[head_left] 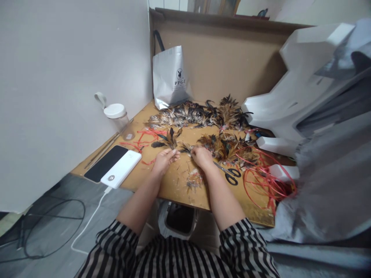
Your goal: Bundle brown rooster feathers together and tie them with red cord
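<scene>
My left hand [165, 160] pinches the lower ends of a small bunch of brown and dark feathers [171, 138], which fans out upward from the fingertips. To its right, my right hand [202, 156] has its fingers closed on a few dark feathers [185, 148] at the edge of a loose pile. That brown and black feather pile [224, 146] spreads out just beyond and to the right of the right hand. Black-handled scissors [231, 175] lie beside my right wrist. Between my forearms sit some pale feather scraps [194, 178].
A long heap of feathers [191, 115] runs along the back, below a silver bag [171, 77]. Tangled red plastic strips [266, 177] lie at right. On the left are a lidded jar [116, 116], a phone [106, 164] and a white power bank [121, 170]. A bin [181, 219] stands below.
</scene>
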`<state>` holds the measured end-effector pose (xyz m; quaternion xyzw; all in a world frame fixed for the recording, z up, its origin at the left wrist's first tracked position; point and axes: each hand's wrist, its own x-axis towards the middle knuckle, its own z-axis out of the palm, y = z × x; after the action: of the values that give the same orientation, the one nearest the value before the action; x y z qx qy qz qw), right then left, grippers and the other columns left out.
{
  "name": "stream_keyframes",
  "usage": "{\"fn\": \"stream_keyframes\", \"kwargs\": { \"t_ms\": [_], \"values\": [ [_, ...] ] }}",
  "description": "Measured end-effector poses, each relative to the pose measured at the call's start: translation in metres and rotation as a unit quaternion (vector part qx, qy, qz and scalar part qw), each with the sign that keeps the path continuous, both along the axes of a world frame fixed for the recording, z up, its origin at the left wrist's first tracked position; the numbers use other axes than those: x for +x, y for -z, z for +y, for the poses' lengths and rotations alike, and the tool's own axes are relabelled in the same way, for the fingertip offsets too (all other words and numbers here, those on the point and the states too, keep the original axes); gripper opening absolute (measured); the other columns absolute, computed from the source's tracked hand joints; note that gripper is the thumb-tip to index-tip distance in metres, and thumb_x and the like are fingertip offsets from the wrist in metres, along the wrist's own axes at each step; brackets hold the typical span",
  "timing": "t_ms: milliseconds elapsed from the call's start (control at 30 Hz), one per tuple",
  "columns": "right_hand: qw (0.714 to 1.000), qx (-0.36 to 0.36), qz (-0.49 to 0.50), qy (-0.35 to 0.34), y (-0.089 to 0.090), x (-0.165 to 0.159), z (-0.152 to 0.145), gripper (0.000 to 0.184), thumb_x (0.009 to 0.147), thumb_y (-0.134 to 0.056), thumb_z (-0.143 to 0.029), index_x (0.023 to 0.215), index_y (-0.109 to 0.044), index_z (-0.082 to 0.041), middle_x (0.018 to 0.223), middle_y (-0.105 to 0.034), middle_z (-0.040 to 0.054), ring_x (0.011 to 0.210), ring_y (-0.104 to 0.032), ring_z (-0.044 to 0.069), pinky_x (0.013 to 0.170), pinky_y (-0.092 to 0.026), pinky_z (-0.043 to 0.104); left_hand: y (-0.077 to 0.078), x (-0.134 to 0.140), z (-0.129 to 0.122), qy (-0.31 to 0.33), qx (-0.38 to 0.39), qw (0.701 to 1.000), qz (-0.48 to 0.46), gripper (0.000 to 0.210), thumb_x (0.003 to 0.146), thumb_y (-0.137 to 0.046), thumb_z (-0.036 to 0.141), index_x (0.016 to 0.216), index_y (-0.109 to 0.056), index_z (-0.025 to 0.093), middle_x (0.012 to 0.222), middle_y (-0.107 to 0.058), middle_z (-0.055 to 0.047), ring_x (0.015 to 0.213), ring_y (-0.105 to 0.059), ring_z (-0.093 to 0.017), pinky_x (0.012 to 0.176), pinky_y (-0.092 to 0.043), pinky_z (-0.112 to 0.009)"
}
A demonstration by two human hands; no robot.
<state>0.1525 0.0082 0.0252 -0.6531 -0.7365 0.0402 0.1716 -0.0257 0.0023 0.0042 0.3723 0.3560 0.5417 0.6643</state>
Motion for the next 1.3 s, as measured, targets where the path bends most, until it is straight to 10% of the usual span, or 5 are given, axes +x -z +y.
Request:
{"fn": "stream_keyframes", "kwargs": {
  "t_ms": [200,467,833,1300],
  "values": [
    [0.984,0.020,0.174,-0.009,0.006,0.004,0.007,0.017,0.070,-0.054,-0.028,0.062,-0.065,-0.018,0.063,-0.063,0.0033,0.060,-0.053,0.014,0.055,-0.034,0.023,0.001,-0.002,0.001,0.001,-0.020,1.000,-0.024,0.021,0.062,-0.069,0.025,0.073,-0.062,0.009,0.070,-0.065,-0.006,0.056,-0.056,-0.007,0.055,-0.043,-0.018],
    [0.845,-0.035,0.534,-0.018,0.011,-0.034,0.006,0.027,0.061,-0.061,-0.038,0.071,-0.066,-0.014,0.062,-0.063,0.0021,0.052,-0.051,0.011,0.055,-0.039,0.024,0.006,0.000,0.004,0.018,-0.032,0.997,-0.074,0.020,0.062,-0.070,0.022,0.077,-0.063,0.009,0.080,-0.066,-0.009,0.069,-0.060,-0.010,0.064,-0.045,-0.019],
    [0.897,-0.006,0.436,-0.070,0.017,-0.044,0.001,0.021,0.065,-0.058,-0.035,0.066,-0.066,-0.015,0.063,-0.065,0.0027,0.056,-0.053,0.012,0.056,-0.040,0.023,0.010,0.003,0.003,-0.019,-0.012,0.998,-0.056,0.023,0.054,-0.074,0.025,0.067,-0.062,0.011,0.071,-0.065,-0.004,0.068,-0.058,-0.010,0.067,-0.046,-0.022],
    [0.884,-0.077,0.443,-0.126,0.014,-0.039,-0.002,0.023,0.065,-0.058,-0.035,0.063,-0.066,-0.014,0.059,-0.063,0.0005,0.050,-0.049,0.009,0.054,-0.037,0.021,0.007,0.004,0.000,0.020,0.019,1.000,-0.008,0.023,0.056,-0.073,0.028,0.064,-0.061,0.011,0.065,-0.063,-0.004,0.066,-0.058,-0.011,0.067,-0.045,-0.022]
  ]
}}
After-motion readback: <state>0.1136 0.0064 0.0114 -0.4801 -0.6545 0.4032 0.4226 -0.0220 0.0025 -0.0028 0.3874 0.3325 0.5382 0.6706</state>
